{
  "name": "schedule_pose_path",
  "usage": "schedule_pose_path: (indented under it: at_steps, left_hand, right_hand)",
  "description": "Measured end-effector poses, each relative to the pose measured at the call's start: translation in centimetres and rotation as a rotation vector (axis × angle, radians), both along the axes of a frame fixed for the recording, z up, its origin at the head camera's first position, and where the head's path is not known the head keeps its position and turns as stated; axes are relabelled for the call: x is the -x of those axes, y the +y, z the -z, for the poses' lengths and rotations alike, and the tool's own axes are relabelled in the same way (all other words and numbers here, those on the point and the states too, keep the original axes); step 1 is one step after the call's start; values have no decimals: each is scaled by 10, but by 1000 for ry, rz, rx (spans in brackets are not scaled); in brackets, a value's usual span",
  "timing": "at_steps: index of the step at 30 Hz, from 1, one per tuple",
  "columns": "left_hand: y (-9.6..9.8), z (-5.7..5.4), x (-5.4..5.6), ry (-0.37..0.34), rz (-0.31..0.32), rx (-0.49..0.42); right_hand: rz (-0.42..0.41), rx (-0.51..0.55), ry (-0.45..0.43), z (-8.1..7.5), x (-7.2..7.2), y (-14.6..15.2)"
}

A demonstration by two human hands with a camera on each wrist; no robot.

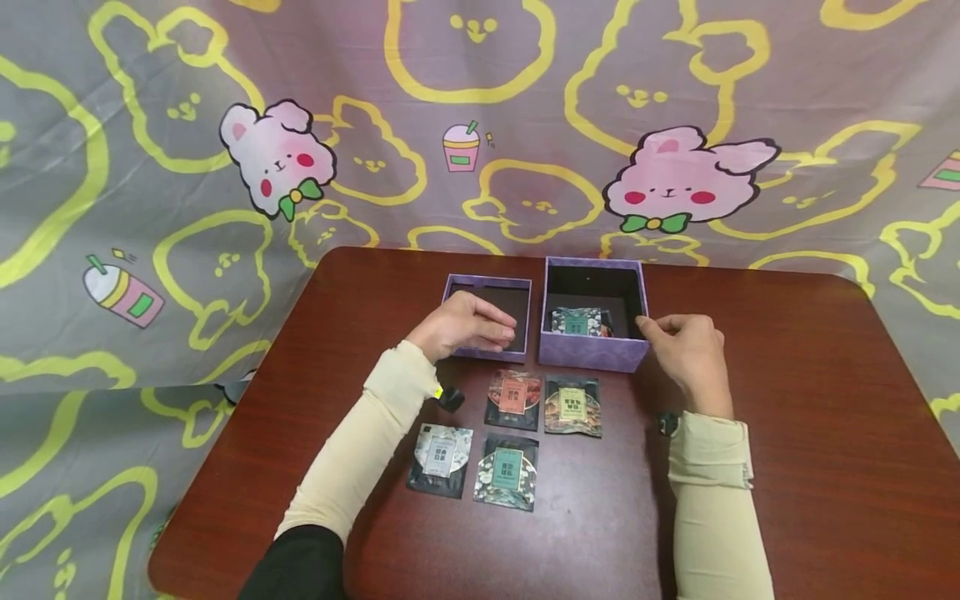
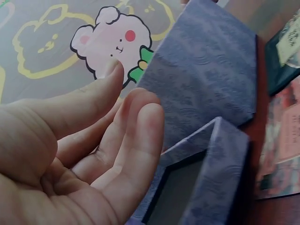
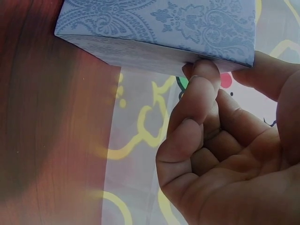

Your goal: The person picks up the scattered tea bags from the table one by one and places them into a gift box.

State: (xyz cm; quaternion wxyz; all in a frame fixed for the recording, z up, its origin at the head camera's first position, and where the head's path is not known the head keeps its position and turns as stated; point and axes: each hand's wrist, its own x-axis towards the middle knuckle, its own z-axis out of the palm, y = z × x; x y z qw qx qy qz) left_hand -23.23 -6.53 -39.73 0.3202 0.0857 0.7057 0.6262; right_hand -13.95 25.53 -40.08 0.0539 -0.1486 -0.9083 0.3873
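Observation:
A deep purple patterned box (image 1: pixel 592 354) stands at the back of the table, with a green-labelled packet (image 1: pixel 576 322) and part of another inside. My right hand (image 1: pixel 688 350) pinches the near right corner of its rim, thumb on the inner side; in the right wrist view the curled fingers (image 3: pixel 201 89) meet the patterned wall. To the left lies a shallow purple box lid (image 1: pixel 487 357), its dark inside facing up. Over the lid hovers my left hand (image 1: pixel 468 325), holding nothing, its fingers loosely bent and the thumb apart from them in the left wrist view.
In front of the box and lid lie a red-labelled packet (image 1: pixel 513 398), a yellow-labelled packet (image 1: pixel 573 407), a white-labelled packet (image 1: pixel 440 460) and a green-labelled packet (image 1: pixel 506 472), all flat on the brown table (image 1: pixel 810 400). A printed cloth (image 1: pixel 525 125) hangs behind and at the left.

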Motion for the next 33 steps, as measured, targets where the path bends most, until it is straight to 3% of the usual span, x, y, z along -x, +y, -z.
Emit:
schedule_pose_path:
  at_steps: [9, 17, 26, 30, 33]
  left_hand:
    - [-4, 10, -8, -17, -2, -6]
    - [-9, 23, -20, 37, 50, 105]
    - [-12, 36, -30, 45, 46, 150]
    - [-12, 38, -37, 126, 53, 218]
    - [-10, 36, -41, 280, 78, 337]
  right_hand:
    - [-1, -8, 25, 2, -1, 0]
    - [0, 0, -4, -1, 0, 0]
    - [-4, -3, 4, -1, -1, -1]
    - [-6, -4, 4, 0, 0, -1]
    - [-1, -8, 1, 0, 1, -1]
